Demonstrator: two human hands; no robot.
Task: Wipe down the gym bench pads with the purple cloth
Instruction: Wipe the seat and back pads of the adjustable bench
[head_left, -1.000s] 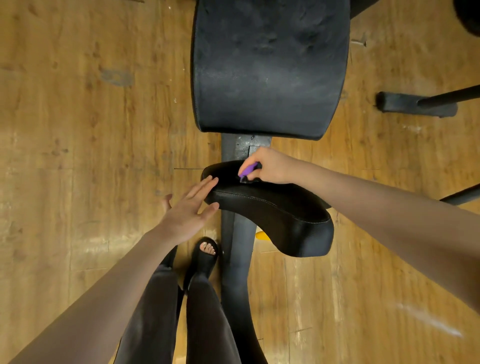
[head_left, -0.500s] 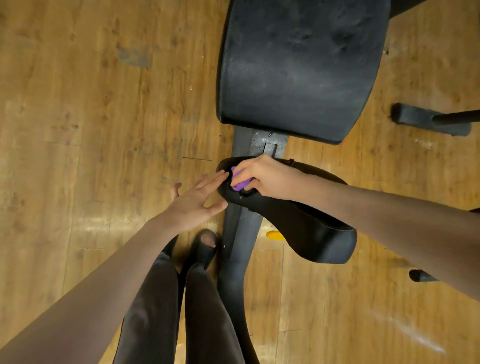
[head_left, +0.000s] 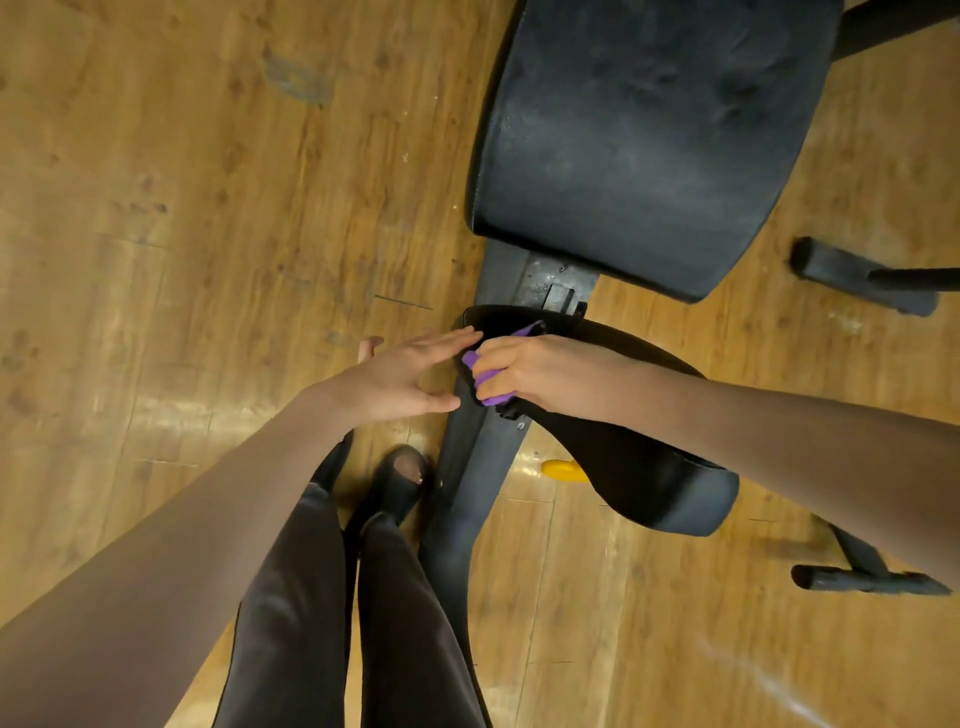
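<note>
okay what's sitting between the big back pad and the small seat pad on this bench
In the head view, a short stretch of the bench's black metal frame with its bracket shows between the large pad and the small pad; nothing else lies there.

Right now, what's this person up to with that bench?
A person is cleaning a gym bench. The right hand grips a bunched purple cloth and presses it on the near end of the small seat pad. The left hand, fingers straight, steadies that pad's edge. The large back pad lies beyond, looking dusty and streaked. The bench stands on a wooden floor.
</note>
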